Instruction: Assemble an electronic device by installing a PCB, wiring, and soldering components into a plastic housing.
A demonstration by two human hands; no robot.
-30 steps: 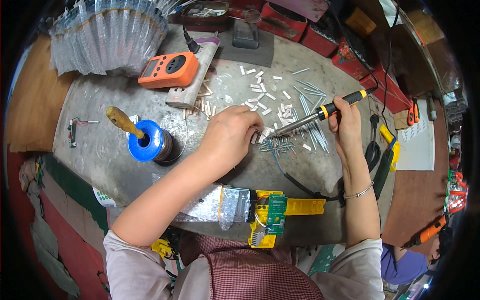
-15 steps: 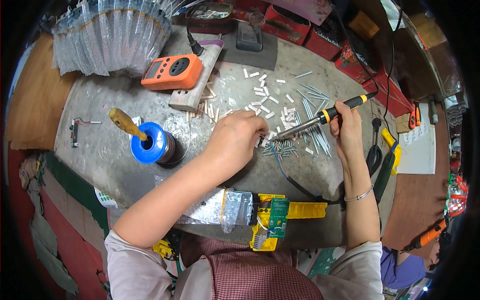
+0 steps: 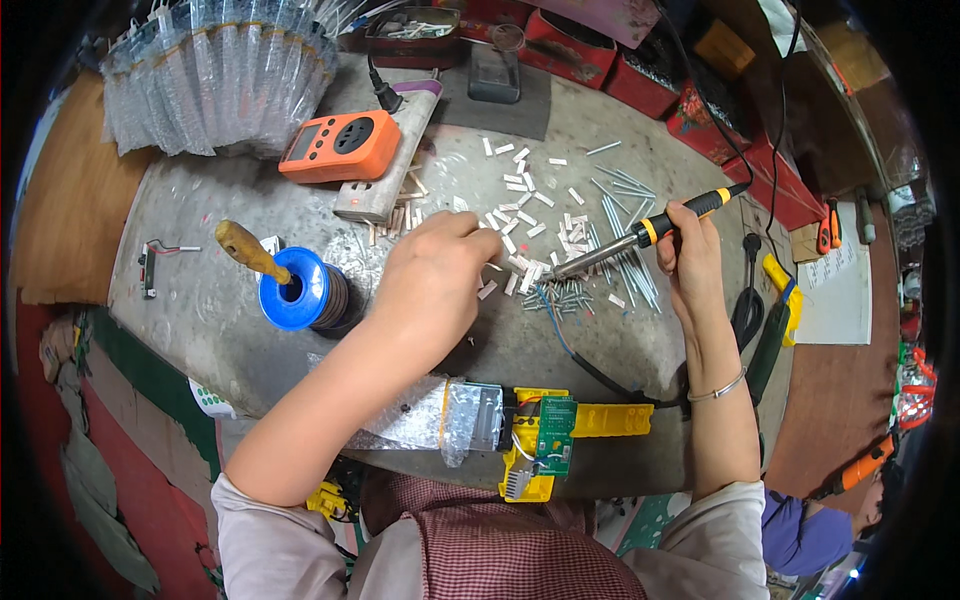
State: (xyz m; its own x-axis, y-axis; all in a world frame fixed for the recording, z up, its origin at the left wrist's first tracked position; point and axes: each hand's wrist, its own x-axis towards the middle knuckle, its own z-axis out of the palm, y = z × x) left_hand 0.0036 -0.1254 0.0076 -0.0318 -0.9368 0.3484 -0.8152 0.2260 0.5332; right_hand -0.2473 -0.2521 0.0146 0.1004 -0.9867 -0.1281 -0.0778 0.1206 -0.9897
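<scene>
My right hand (image 3: 693, 250) grips the handle of a soldering iron (image 3: 602, 256). The iron's tip points down-left at small white ceramic-like pieces (image 3: 525, 265) and the metal screws (image 3: 565, 298) beside them. Just left of that pile, my left hand (image 3: 435, 280) hovers with curled fingers; its fingertips are mostly hidden, and whatever they pinch cannot be made out. A dark cable with a blue wire end (image 3: 556, 322) runs to the pile. Nearer me lies a yellow tool housing (image 3: 612, 420) with a green circuit board (image 3: 556, 436) and a bubble-wrapped part (image 3: 425, 418).
A blue solder spool (image 3: 292, 305) with a wooden-handled tool (image 3: 245, 248) in it stands left. Behind are an orange meter (image 3: 340, 146) on a power strip (image 3: 400, 160), bubble-wrapped bundles (image 3: 215, 85) and red bins (image 3: 570, 48). Metal rods (image 3: 635, 270) lie under the iron.
My left hand has drawn back to the left, away from the iron's tip, uncovering white pieces there. The right hand and soldering iron have barely shifted.
</scene>
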